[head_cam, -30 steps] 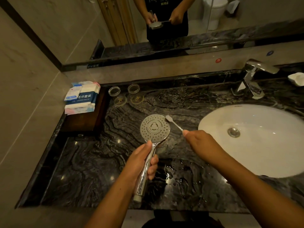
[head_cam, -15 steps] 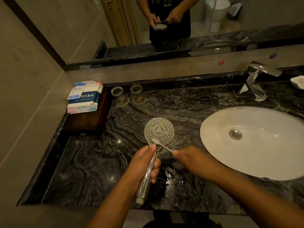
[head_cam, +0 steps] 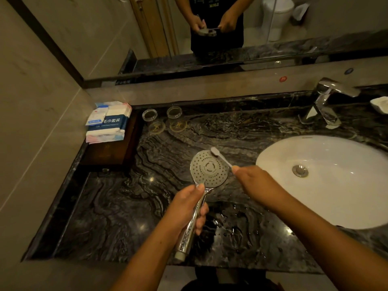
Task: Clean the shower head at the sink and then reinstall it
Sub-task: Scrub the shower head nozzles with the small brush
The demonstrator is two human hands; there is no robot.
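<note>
Nearest, two hands worked apart over the dark veined stone counter (head_cam: 115, 217), whose polished top carried scattered water drops. One left hand (head_cam: 184, 208) curled round the long chrome handle of the single shower head (head_cam: 209, 168), thumb up near the neck, holding it above the counter just left of the sink. Its round grey face was turned upward, dotted with rings of small holes around a central disc. One right hand (head_cam: 254, 181) pinched the thin pale handle of one toothbrush (head_cam: 224, 161), whose small oblong head lay over the far rim of that face; whether the bristles pressed on it could not be told

To the right sat one oval white sink (head_cam: 336, 196), smooth and glossy, with one round metal drain (head_cam: 300, 170). Farther left a dark wooden tray (head_cam: 109, 152) bore a stack of soft plastic-wrapped packs (head_cam: 109, 122) in white and blue. Beside it stood two clear glasses (head_cam: 150, 115), each just behind one of two round coasters (head_cam: 157, 127). At the far right rose one angular chrome faucet (head_cam: 327, 101), with one white dish (head_cam: 380, 103) beside it. Behind everything one wide mirror (head_cam: 315, 28) reflected the person's two hands
</note>
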